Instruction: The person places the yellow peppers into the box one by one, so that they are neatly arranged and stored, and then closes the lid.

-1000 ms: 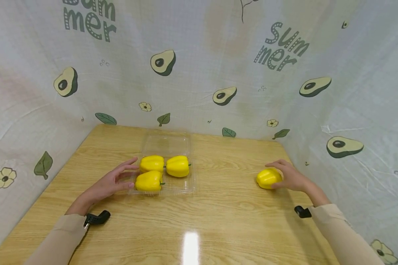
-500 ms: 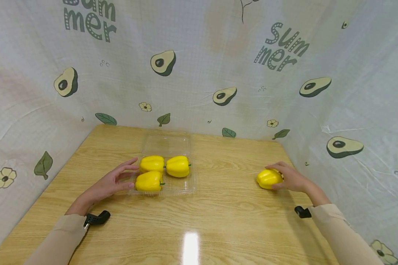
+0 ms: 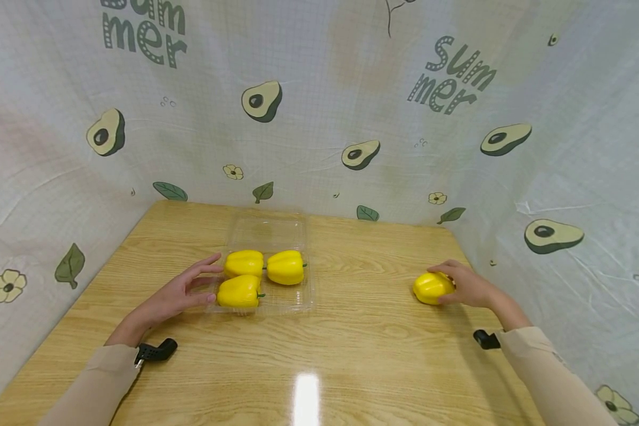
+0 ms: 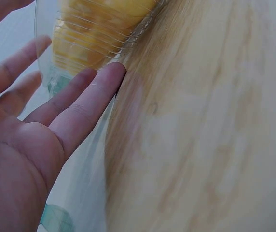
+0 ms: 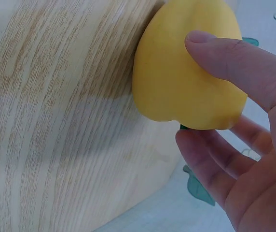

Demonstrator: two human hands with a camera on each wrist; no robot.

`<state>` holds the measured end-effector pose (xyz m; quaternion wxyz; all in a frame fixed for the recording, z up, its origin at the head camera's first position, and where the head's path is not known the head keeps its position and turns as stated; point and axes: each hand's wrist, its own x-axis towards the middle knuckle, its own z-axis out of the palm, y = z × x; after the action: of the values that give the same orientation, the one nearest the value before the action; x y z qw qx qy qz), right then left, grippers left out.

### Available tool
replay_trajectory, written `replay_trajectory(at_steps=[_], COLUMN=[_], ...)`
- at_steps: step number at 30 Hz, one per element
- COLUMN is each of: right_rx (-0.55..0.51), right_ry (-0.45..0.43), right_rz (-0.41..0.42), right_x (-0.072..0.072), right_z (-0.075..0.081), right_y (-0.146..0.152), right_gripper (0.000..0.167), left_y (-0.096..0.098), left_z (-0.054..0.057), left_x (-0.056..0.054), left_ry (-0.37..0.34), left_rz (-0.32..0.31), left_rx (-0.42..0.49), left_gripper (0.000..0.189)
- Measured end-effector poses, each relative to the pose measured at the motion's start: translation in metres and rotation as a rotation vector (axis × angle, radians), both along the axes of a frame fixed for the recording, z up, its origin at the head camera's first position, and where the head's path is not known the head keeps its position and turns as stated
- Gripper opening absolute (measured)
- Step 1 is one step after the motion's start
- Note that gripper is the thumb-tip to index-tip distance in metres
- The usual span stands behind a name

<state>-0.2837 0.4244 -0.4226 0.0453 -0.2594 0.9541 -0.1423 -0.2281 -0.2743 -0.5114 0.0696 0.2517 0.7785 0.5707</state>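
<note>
My right hand [image 3: 471, 287] grips a yellow bell pepper [image 3: 430, 288] on the right part of the table. In the right wrist view the thumb [image 5: 225, 53] lies across the pepper [image 5: 176, 82], and its green stem peeks out near the fingertips. Over on the left, my left hand [image 3: 178, 293] is spread at the near left side of an open clear plastic clamshell box [image 3: 287, 302]. Its fingers are loose and rest at the box's wall. Inside the box lie a back left bell pepper [image 3: 243, 263], a back right one [image 3: 286, 267] and a front left one [image 3: 238, 291], all yellow.
The transparent lid [image 3: 267, 232] of the box lies folded back toward the rear. Wood-grain table [image 3: 351, 343] stretches between the box and the right hand. A printed fabric curtain [image 3: 319, 106] encloses the back and sides.
The right hand and its bell pepper have shifted very slightly to the right, with the hand settling closer round it. The left hand, the box and the peppers in it stay put.
</note>
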Motion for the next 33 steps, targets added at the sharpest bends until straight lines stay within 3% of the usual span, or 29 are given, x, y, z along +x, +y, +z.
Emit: replay_trajectory(at_steps=[20, 33], right_rx=[0.024, 0.026], right_ry=[-0.014, 0.023], right_rz=[-0.009, -0.03], right_x=[0.006, 0.008], right_z=[0.007, 0.007], right_y=[-0.016, -0.035], right_gripper=[0.067, 0.066], left_y=[0.0, 0.0], left_z=[0.001, 0.001], left_x=[0.001, 0.001], left_ry=[-0.009, -0.005], left_rz=[0.003, 0.009], left_rx=[-0.001, -0.006], left_gripper=[0.056, 0.055])
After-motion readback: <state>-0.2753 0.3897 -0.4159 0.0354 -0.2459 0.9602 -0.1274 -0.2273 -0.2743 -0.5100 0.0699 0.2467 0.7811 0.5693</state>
